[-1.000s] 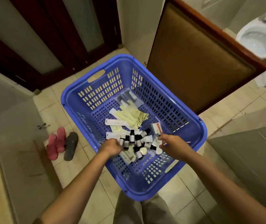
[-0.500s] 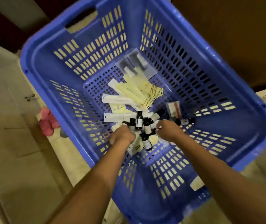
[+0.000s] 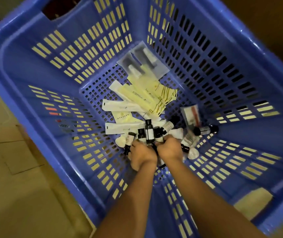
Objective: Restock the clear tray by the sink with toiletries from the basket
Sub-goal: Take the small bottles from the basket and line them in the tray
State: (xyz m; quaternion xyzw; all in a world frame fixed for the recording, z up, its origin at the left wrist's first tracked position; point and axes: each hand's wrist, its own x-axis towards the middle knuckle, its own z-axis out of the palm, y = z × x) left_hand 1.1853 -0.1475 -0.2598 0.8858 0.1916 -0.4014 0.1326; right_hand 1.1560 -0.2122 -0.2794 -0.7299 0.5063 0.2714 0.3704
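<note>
A blue slatted plastic basket (image 3: 39, 54) fills the view. On its floor lies a heap of toiletries: small dark bottles with white labels (image 3: 149, 131), long white sachets (image 3: 120, 107), pale yellow packets (image 3: 147, 93) and a frosted pouch (image 3: 142, 62). My left hand (image 3: 141, 155) and my right hand (image 3: 170, 148) are side by side deep in the basket, fingers curled down into the cluster of small bottles. Both seem to grip bottles, though the fingertips are hidden. The clear tray is not in view.
Beige floor tiles (image 3: 17, 194) show left of the basket. A lone dark bottle (image 3: 206, 130) and a clear packet with a red stripe (image 3: 191, 115) lie to the right of my hands. A round white cap (image 3: 193, 153) sits by my right wrist.
The view has dropped closer into the basket. Both hands have moved together over the bottle cluster and closed down on it.
</note>
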